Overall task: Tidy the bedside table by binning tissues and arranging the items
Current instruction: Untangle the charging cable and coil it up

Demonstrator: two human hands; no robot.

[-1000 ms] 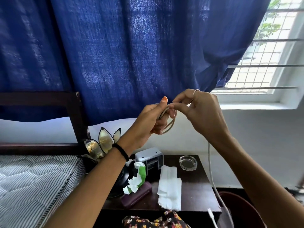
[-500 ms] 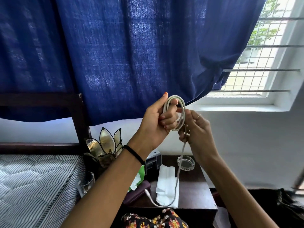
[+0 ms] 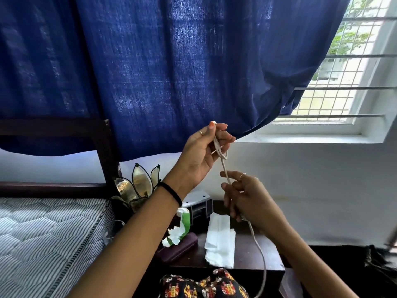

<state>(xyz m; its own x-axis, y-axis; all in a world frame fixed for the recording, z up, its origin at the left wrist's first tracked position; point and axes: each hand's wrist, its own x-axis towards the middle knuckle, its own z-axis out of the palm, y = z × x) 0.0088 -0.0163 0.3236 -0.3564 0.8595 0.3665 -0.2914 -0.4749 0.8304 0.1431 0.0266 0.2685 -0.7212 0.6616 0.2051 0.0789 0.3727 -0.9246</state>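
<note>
Left hand point(image 3: 200, 151) pinching looped thin white cable point(image 3: 221, 154) above dark wooden bedside table point(image 3: 255, 258), right hand point(image 3: 243, 197) gripping its hanging length (fingers curled), folded white tissue point(image 3: 220, 241) lying on the table.

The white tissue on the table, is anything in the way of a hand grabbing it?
Nothing lies on the white tissue, but the dangling cable hangs just beside it. Both hands are busy: the left hand and right hand grip that cable.

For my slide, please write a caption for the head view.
Left hand pinches a coiled white cable; right hand grips its tail above the bedside table.
</note>
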